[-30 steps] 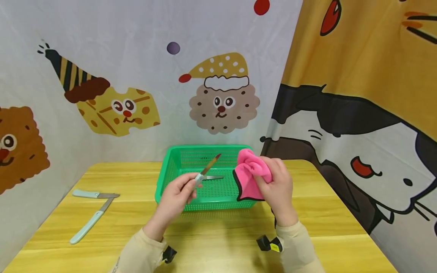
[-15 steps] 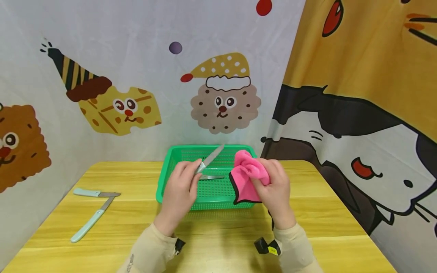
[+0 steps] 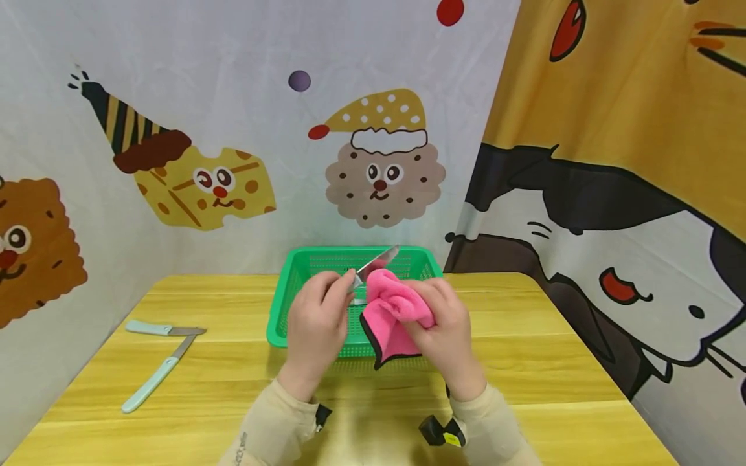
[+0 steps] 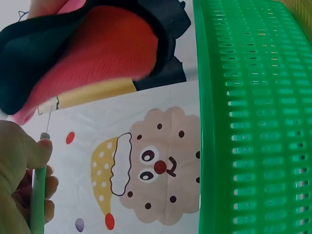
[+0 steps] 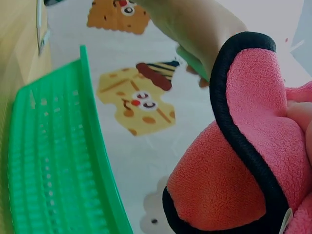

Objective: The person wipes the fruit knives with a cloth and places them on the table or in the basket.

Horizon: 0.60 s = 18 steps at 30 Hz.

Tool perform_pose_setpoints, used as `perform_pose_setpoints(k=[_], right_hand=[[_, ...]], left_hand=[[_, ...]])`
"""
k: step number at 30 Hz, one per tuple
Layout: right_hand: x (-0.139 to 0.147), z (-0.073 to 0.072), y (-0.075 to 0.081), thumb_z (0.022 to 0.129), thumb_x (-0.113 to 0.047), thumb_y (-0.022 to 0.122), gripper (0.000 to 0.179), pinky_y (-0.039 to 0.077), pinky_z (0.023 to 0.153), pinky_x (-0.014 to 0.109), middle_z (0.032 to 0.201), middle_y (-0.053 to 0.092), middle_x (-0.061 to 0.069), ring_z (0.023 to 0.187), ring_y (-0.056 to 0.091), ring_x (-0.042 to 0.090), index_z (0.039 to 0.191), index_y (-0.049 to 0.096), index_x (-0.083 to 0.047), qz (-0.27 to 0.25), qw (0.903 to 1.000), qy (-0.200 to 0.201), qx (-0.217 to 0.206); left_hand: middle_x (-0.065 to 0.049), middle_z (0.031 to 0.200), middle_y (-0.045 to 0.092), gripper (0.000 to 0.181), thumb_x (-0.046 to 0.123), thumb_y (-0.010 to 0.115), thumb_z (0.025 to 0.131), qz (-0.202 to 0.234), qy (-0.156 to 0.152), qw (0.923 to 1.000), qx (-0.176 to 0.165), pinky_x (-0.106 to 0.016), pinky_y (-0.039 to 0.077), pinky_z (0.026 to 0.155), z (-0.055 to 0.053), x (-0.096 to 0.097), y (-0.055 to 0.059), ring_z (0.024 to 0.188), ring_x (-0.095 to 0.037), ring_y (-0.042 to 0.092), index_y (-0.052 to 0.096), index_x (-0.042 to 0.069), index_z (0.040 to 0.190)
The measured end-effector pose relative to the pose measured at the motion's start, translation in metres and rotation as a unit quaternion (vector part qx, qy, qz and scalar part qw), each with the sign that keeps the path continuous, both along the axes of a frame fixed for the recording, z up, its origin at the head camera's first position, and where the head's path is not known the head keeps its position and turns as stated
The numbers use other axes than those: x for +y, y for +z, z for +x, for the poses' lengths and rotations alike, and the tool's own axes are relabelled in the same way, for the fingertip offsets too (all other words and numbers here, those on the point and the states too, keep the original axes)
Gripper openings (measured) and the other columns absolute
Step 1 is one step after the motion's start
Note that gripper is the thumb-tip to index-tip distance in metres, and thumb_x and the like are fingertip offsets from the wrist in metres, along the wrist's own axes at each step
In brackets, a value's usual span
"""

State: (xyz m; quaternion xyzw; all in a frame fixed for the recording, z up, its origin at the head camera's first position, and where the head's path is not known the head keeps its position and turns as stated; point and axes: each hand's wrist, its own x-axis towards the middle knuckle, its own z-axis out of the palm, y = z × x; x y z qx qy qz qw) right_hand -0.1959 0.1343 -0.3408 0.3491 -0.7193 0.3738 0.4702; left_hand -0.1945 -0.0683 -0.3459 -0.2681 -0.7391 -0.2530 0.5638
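My left hand [image 3: 317, 317] grips a knife [image 3: 379, 260] by its pale green handle [image 4: 38, 195], with the blade slanting up and to the right over the basket. My right hand [image 3: 445, 327] holds a bunched pink cloth [image 3: 392, 317] with black edging, right beside the blade. In the head view the cloth overlaps the lower part of the knife; whether the two touch, I cannot tell. Beneath both hands stands a green plastic basket [image 3: 280, 304]. Another knife [image 3: 360, 301] lies in it, mostly hidden behind the cloth.
Two more knives with pale green handles lie on the wooden table [image 3: 233, 388] at the left: an upper knife [image 3: 148, 329] and a lower knife [image 3: 151, 385], their blade tips crossing. A printed curtain [image 3: 233, 97] hangs behind the table and along its right side.
The left hand has turned over and risen, swinging the knife blade upward. The right hand has brought the cloth leftward to the knife.
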Motion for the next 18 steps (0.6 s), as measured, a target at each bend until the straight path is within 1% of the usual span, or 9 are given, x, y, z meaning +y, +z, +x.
perform_pose_setpoints(k=[4,9,11,15,18], right_hand=[[-0.013,0.001,0.000,0.094,-0.039,0.068,0.032,0.048,0.069,0.027,0.096,0.064,0.006,0.084,0.059,0.020,0.107,0.072,-0.010,0.005,0.9998,0.019,-0.004],[-0.022,-0.001,-0.003,0.095,-0.040,0.066,0.031,0.047,0.066,0.027,0.094,0.062,0.005,0.082,0.058,0.019,0.108,0.071,-0.012,0.006,0.9997,0.018,-0.013],[-0.023,-0.002,-0.005,0.095,-0.042,0.065,0.032,0.046,0.064,0.027,0.092,0.061,0.006,0.080,0.057,0.019,0.107,0.070,-0.012,0.003,0.9998,0.011,-0.019],[-0.022,-0.004,-0.005,0.096,-0.041,0.065,0.031,0.046,0.059,0.030,0.089,0.060,0.006,0.077,0.057,0.020,0.105,0.070,-0.012,0.003,0.9996,-0.018,-0.023],[-0.020,-0.005,-0.002,0.092,-0.029,0.071,0.021,0.047,0.058,0.033,0.088,0.060,0.007,0.077,0.057,0.021,0.104,0.070,-0.011,0.006,0.9990,-0.037,-0.023]], left_hand=[[-0.014,0.093,0.061,0.014,0.008,0.060,0.099,0.004,-0.008,0.9999,0.006,-0.043,0.053,0.063,0.001,0.003,-0.001,0.075,-0.031,0.060,0.068,-0.001,0.104],[-0.015,0.095,0.061,0.009,0.006,0.059,0.097,0.008,-0.016,0.9998,0.010,-0.044,0.053,0.063,0.003,0.004,-0.005,0.074,-0.032,0.059,0.062,-0.002,0.094],[-0.014,0.095,0.062,0.010,0.005,0.056,0.097,0.009,-0.016,0.9997,0.016,-0.043,0.053,0.062,0.003,0.005,-0.007,0.073,-0.031,0.059,0.063,-0.001,0.093],[-0.013,0.093,0.063,0.016,-0.001,0.050,0.097,0.009,-0.014,0.9993,0.032,-0.041,0.053,0.061,0.003,0.007,-0.007,0.072,-0.029,0.060,0.065,-0.001,0.091],[-0.012,0.092,0.063,0.020,0.000,0.049,0.098,0.015,-0.010,0.9988,0.044,-0.040,0.053,0.060,0.003,0.008,-0.007,0.072,-0.029,0.060,0.068,-0.002,0.092]])
